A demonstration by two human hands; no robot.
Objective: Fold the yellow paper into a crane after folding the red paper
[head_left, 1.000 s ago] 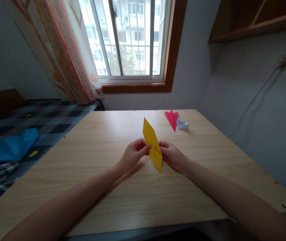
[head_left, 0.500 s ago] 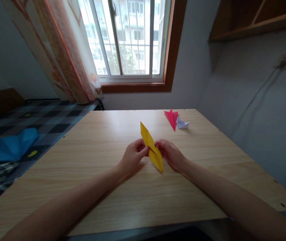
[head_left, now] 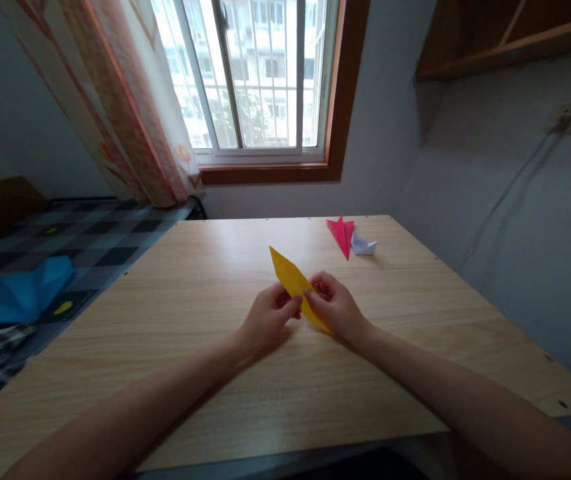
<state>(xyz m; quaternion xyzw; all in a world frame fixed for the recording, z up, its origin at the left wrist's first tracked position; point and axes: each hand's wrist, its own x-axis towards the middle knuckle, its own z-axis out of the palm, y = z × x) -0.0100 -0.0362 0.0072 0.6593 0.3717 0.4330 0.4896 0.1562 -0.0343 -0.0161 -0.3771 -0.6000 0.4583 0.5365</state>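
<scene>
Head view, single frame.

Item 1: yellow folded paper [head_left: 289, 279], a long narrow diamond shape. It is held over the middle of the wooden table [head_left: 215, 267], its far tip pointed toward 10 o'clock and its near tip toward 4 o'clock. The near part is covered by the right hand.

Item 2: left hand [head_left: 267, 320]. It is closed on the paper's left edge, thumb and fingertips pinched on it near the midpoint.

Item 3: right hand [head_left: 336, 308]. It is closed on the paper's right side, fingers curled over the near half, just beside the left hand.

Item 4: red folded paper [head_left: 341, 235], lying on the table at 1 o'clock from the hands, well apart from them.

Item 5: white folded paper [head_left: 364, 246], touching or just beside the red one, on its right.

Item 6: blue folded paper [head_left: 23, 293], seen at 9 o'clock, off the table, on a chequered surface.

Item 7: window [head_left: 255, 73] with curtain [head_left: 115, 100], at 12 o'clock beyond the table.
</scene>
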